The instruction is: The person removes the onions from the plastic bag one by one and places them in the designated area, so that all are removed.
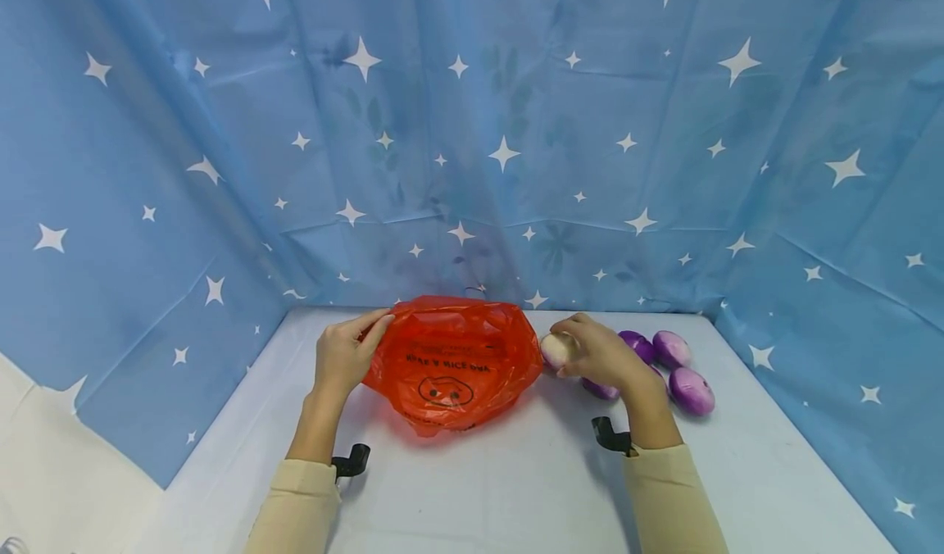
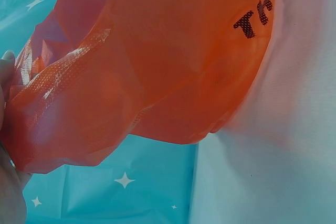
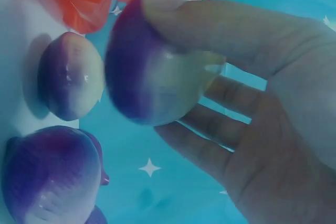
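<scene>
An orange plastic bag (image 1: pixel 451 365) with black print lies open on the white table (image 1: pixel 516 488). My left hand (image 1: pixel 345 354) pinches the bag's left rim (image 2: pixel 47 82) and holds it up. My right hand (image 1: pixel 599 352) grips a purple and white onion (image 1: pixel 556 349) (image 3: pixel 149 77) just right of the bag's mouth, lifted off the table. Several more purple onions (image 1: pixel 682 374) lie on the table behind and right of that hand; two of them (image 3: pixel 71 74) (image 3: pixel 52 177) show in the right wrist view.
A blue cloth with white stars (image 1: pixel 472 128) hangs as a backdrop behind the table and along both sides. Black wrist straps (image 1: pixel 350 461) (image 1: pixel 610 435) sit at both cuffs of the cream sleeves.
</scene>
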A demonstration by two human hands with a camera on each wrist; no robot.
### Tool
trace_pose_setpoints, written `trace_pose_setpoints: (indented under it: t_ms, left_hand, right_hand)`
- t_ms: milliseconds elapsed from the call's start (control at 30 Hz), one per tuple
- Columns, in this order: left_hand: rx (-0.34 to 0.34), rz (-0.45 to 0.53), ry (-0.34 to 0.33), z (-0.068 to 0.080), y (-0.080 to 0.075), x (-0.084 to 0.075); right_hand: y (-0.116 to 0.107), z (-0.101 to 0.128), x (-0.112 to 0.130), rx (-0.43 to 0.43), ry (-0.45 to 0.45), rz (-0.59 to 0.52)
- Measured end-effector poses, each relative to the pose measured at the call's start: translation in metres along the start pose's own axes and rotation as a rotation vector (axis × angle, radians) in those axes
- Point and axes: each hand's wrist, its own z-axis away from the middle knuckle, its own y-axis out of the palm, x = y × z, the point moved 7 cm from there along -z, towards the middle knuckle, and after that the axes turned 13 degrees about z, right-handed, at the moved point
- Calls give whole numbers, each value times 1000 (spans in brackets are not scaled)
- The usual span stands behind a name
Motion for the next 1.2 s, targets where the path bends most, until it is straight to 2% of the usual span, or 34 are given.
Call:
trace_pose_setpoints:
  t_ms: [233,567,800,1000,1200]
  left_hand:
    - [1,0,-1,-1,-1,1]
    - [1,-31,-25,2,-3,7]
    - [-4,-49,-34,2,-4,8]
    - [-17,-77,-49,4,-3,6]
    - [-41,-90,5,-1,0,0]
  right_hand:
    - [16,-2,4,110,-1,-6]
    - [39,-2,13,229,104,60]
    - [46,-5,12,258,147,175]
    - [52,-2,9,256,159,190]
    - [52,-2,6,225,140,210]
